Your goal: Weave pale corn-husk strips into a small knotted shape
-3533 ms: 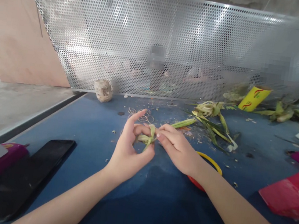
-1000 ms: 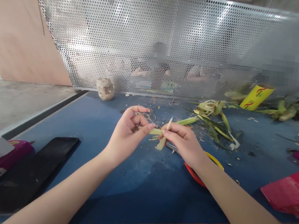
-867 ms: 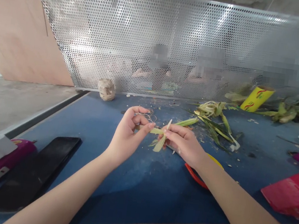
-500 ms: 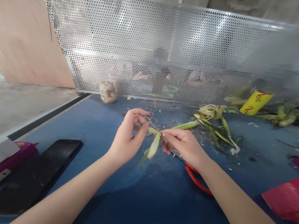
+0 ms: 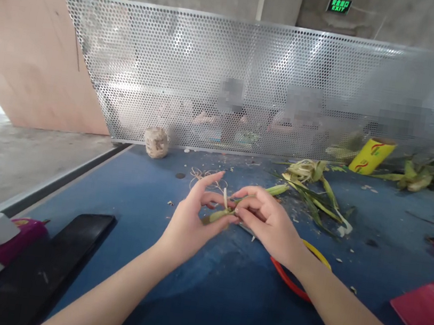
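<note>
Between my two hands is a small piece of green corn husk (image 5: 216, 217), above the blue table. My left hand (image 5: 196, 210) pinches it between thumb and fingers, with the index finger raised. The fingertips of my right hand (image 5: 268, 218) grip the same husk at its knotted-looking middle, and a pale strip stands up there. Under my right hand and forearm lie scissors (image 5: 292, 281) with red and yellow handles, their blades mostly hidden. Behind my left fingers a tangle of thin string (image 5: 198, 173) rests on the table.
A heap of corn husks (image 5: 308, 175) lies beyond my right hand. A yellow cardboard tube (image 5: 372, 156), a pale lump (image 5: 156, 142) and a perforated metal screen (image 5: 216, 55) stand at the back. A black phone (image 5: 49, 263) lies left; a red packet (image 5: 428, 308) lies right. People sit behind the screen.
My hands have come closer together around the husk. Its loose end, which hung down before, now points up. My view has tilted slightly upward.
</note>
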